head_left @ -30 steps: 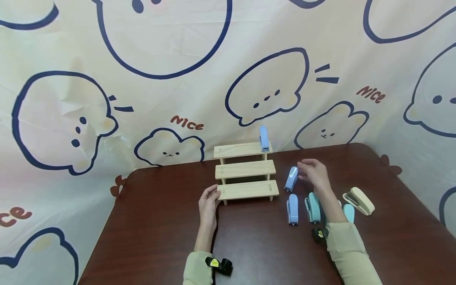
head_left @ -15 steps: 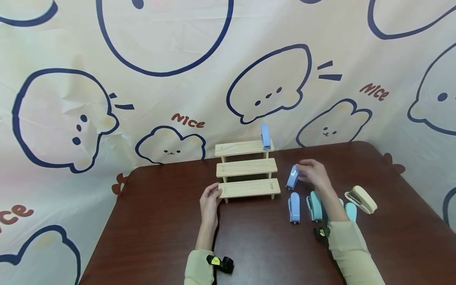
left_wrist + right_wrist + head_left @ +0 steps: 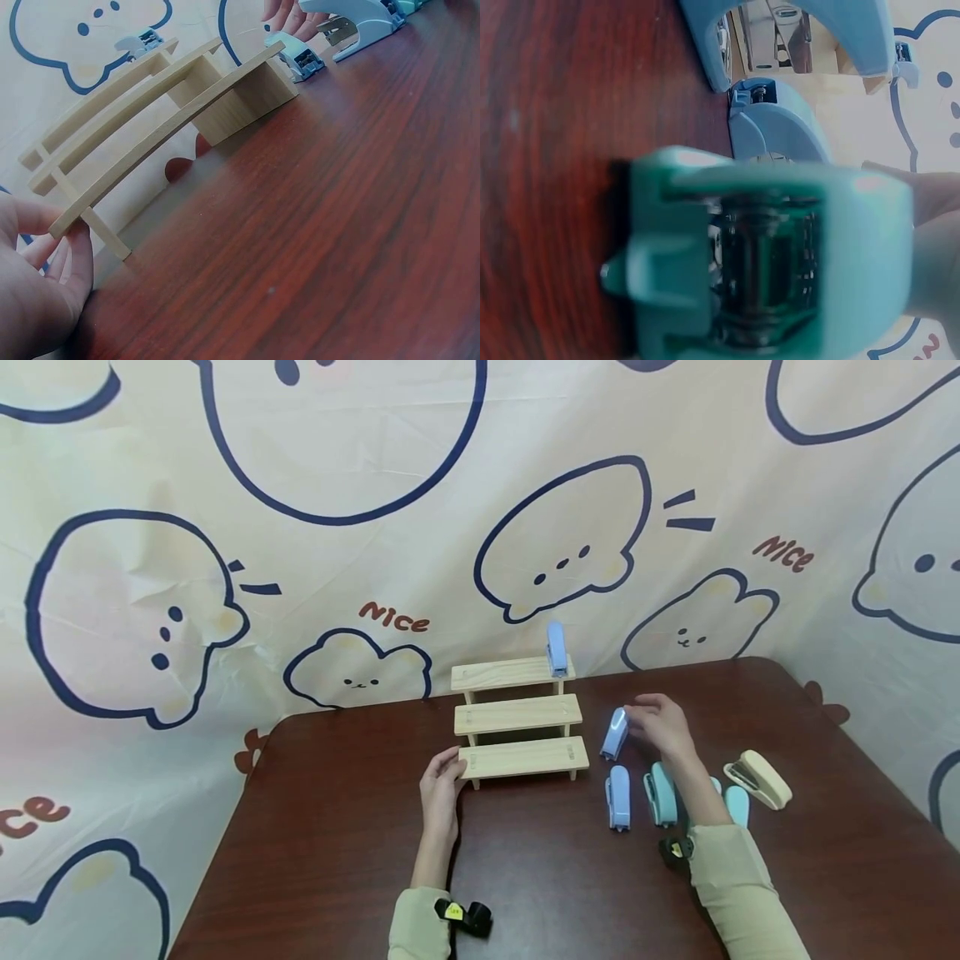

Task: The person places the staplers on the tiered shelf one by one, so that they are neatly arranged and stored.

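Observation:
At the left end of a three-step wooden rack (image 3: 525,758), my left hand (image 3: 438,793) pinches the lowest board, thumb above and fingers beneath in the left wrist view. My right hand (image 3: 662,727) is at the far end of a blue stapler (image 3: 613,735) lying right of the rack, with its fingertips round that end. Another blue stapler (image 3: 618,799) lies nearer. A third blue stapler (image 3: 557,649) stands on the top board's right end. In the right wrist view, a teal stapler (image 3: 862,262) hides much of my right hand.
The teal stapler (image 3: 660,795) lies below my right wrist. A lighter teal stapler (image 3: 737,806) is partly covered by the right forearm. A cream stapler (image 3: 759,780) lies farther right. Printed cloth (image 3: 360,568) hangs behind the dark wooden table (image 3: 337,843).
My right fingers have closed in slightly on the far blue stapler, which stays in place. My left hand keeps its hold on the rack. The head view has shifted slightly.

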`<state>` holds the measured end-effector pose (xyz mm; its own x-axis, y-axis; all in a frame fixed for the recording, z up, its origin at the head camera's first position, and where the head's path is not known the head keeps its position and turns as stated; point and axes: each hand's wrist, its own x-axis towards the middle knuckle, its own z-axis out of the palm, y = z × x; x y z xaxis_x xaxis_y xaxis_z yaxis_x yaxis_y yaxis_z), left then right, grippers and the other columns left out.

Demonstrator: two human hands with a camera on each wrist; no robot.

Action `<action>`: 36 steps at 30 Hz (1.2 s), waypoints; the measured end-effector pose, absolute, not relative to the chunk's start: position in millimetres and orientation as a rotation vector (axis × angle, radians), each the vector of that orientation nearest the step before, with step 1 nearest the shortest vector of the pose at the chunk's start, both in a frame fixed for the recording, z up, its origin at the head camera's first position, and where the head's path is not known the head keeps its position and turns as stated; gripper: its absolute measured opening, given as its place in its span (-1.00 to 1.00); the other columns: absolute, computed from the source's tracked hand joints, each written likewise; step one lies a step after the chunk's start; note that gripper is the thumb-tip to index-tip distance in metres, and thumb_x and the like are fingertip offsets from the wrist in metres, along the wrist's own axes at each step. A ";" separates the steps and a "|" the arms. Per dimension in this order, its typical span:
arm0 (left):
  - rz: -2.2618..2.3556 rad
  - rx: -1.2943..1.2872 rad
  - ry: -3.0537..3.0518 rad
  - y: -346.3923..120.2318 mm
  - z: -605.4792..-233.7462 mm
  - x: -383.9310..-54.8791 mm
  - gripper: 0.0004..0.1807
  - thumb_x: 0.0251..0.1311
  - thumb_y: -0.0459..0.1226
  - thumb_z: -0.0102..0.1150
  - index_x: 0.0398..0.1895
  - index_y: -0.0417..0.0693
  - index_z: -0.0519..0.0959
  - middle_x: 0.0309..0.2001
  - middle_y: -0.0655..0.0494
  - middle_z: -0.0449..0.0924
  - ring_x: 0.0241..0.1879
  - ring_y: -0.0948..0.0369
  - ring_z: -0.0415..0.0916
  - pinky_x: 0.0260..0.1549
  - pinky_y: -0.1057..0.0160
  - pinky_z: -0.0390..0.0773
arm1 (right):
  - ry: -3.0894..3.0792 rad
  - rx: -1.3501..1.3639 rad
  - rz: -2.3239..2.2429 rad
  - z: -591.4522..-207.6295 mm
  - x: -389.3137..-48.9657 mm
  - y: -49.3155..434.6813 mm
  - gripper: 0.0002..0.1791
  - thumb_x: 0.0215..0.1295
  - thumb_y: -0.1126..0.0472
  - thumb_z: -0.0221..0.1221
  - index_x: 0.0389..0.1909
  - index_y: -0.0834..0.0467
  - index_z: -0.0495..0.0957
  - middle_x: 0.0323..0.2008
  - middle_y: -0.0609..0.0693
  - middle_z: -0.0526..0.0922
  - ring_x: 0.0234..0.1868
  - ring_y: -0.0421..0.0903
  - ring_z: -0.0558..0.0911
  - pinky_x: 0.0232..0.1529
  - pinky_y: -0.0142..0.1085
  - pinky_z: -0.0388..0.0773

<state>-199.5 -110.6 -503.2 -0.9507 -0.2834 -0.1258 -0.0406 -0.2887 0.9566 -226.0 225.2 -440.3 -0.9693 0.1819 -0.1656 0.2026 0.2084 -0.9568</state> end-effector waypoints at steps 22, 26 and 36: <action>-2.381 0.396 -1.759 -109.5 -504.8 -200.2 -0.62 0.37 -0.45 0.16 0.21 -0.43 0.53 -0.03 -0.04 0.60 -0.13 0.22 0.57 -0.14 0.37 0.62 | 2.461 0.155 -1.708 -448.9 -229.0 231.5 -0.25 0.57 0.14 0.14 0.53 0.46 0.07 0.32 0.51 0.38 0.28 0.38 0.50 0.26 0.09 0.52; -2.379 0.399 -1.779 -107.9 -504.1 -199.7 -0.63 0.37 -0.44 0.17 0.21 -0.41 0.54 -0.02 -0.03 0.60 -0.11 0.22 0.57 -0.13 0.36 0.62 | 2.491 0.125 -1.664 -450.2 -227.6 233.7 -0.25 0.56 0.15 0.16 0.52 0.47 0.08 0.32 0.53 0.37 0.26 0.38 0.52 0.24 0.08 0.54; -2.388 0.410 -1.758 -109.8 -501.3 -199.3 -0.61 0.38 -0.44 0.17 0.23 -0.41 0.53 -0.02 -0.01 0.59 -0.11 0.24 0.56 -0.14 0.38 0.61 | 2.510 0.101 -1.636 -448.3 -229.8 231.8 -0.28 0.55 0.16 0.17 0.49 0.48 0.14 0.32 0.53 0.37 0.27 0.38 0.51 0.22 0.07 0.56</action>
<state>-199.3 -109.8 -501.3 -0.9518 -0.2776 -0.1307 -0.0423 -0.3033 0.9519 -229.8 231.8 -448.3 -0.9875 -0.0216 -0.1563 0.1343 0.4052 -0.9043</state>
